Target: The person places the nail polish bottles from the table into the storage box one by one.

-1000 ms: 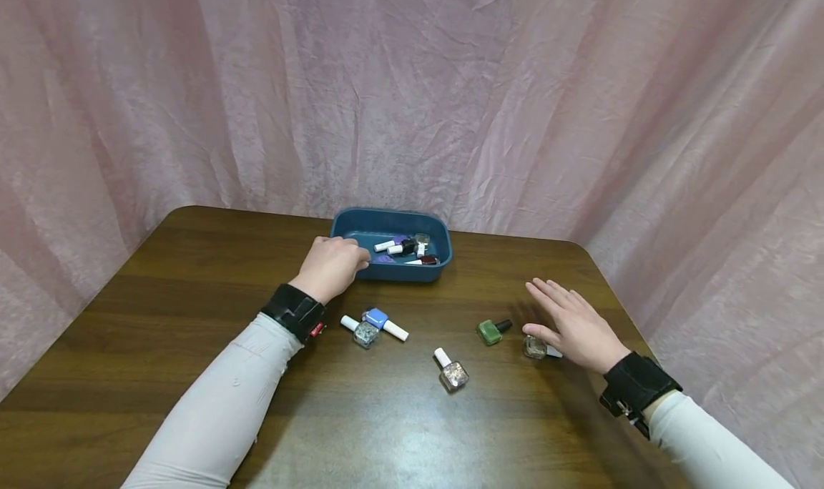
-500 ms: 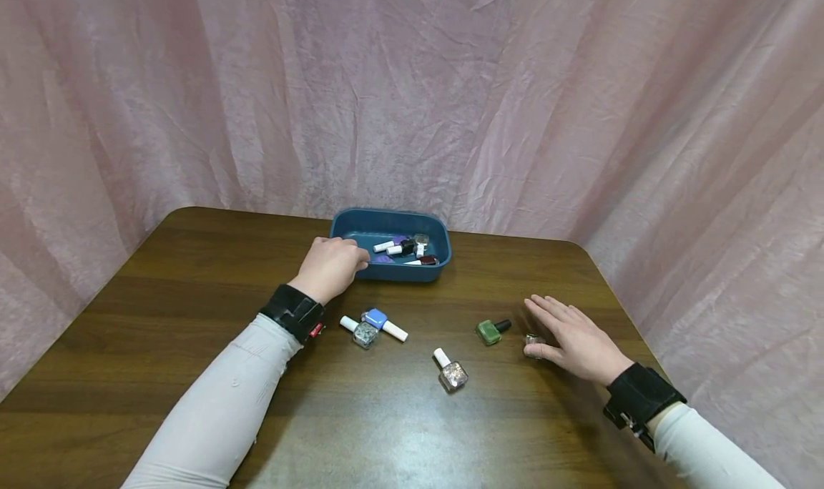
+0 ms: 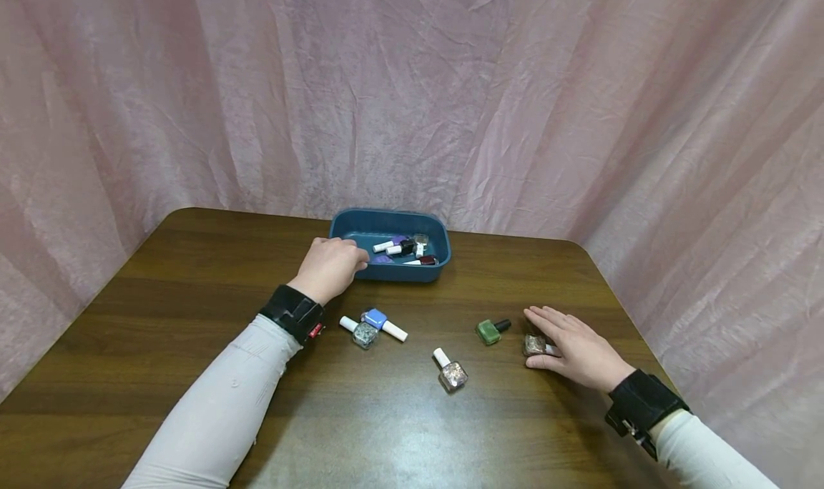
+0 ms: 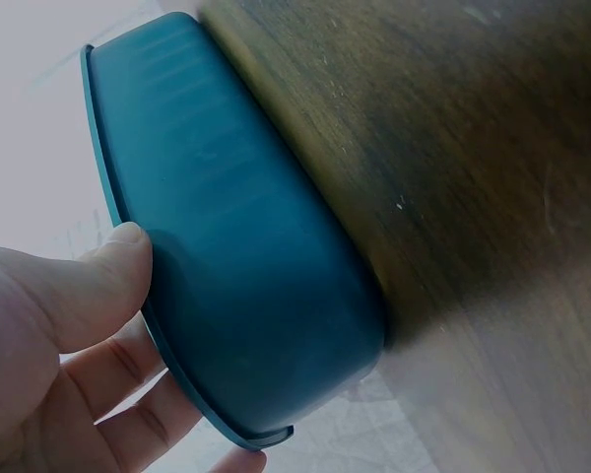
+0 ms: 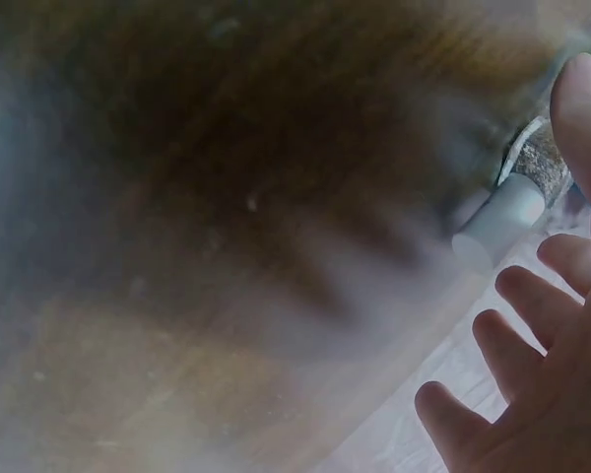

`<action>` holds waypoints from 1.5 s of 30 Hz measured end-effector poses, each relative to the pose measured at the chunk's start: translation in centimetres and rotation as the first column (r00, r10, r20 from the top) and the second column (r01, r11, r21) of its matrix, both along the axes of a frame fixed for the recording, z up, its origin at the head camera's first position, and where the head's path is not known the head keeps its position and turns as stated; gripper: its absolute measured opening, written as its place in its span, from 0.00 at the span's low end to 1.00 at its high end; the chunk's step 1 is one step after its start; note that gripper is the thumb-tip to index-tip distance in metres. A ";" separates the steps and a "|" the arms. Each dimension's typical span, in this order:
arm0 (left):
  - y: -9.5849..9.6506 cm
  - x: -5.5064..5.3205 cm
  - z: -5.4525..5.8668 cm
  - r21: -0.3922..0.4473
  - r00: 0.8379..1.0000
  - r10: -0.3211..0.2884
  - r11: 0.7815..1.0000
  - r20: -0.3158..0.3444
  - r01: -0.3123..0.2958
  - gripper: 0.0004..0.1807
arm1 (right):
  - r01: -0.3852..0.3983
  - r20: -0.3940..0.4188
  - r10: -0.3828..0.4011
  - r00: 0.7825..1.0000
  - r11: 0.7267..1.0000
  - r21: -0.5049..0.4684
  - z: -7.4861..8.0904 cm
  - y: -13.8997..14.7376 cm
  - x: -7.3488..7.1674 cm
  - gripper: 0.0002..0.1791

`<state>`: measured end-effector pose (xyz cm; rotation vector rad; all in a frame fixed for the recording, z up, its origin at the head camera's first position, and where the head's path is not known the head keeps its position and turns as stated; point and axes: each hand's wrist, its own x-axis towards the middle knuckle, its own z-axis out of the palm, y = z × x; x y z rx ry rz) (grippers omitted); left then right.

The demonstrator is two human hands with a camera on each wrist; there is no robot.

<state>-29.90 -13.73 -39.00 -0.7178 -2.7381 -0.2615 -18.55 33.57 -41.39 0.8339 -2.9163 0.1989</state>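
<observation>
My left hand (image 3: 330, 266) pinches the near left rim of a blue plastic bin (image 3: 412, 272), thumb on the outer wall and fingers over the edge in the left wrist view. On the right side of the table, my right hand (image 3: 582, 349) is spread over a glitter nail polish bottle (image 3: 534, 344). Thumb and fingers lie on either side of that bottle, and its white cap (image 5: 500, 222) points back under the palm. Just left of it lies a green nail polish bottle (image 3: 488, 332) with a black cap.
Several nail polish bottles lie inside the bin. On the wooden table (image 3: 193, 317) are a gold glitter bottle (image 3: 453, 376), a silver glitter bottle (image 3: 365, 335) and a blue bottle (image 3: 375, 319), the last two touching. A pink curtain (image 3: 412, 103) hangs behind the table.
My right hand has come down and slightly toward me, with its fingers and thumb now around the glitter bottle. My left hand and the bin stay in place.
</observation>
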 end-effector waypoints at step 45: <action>-0.1 -0.4 -0.4 -0.001 1.000 -0.001 1.000 0.006 0.001 0.05 | 0.058 -0.052 -0.059 0.997 0.998 -0.024 0.0 -0.4 0.1 0.21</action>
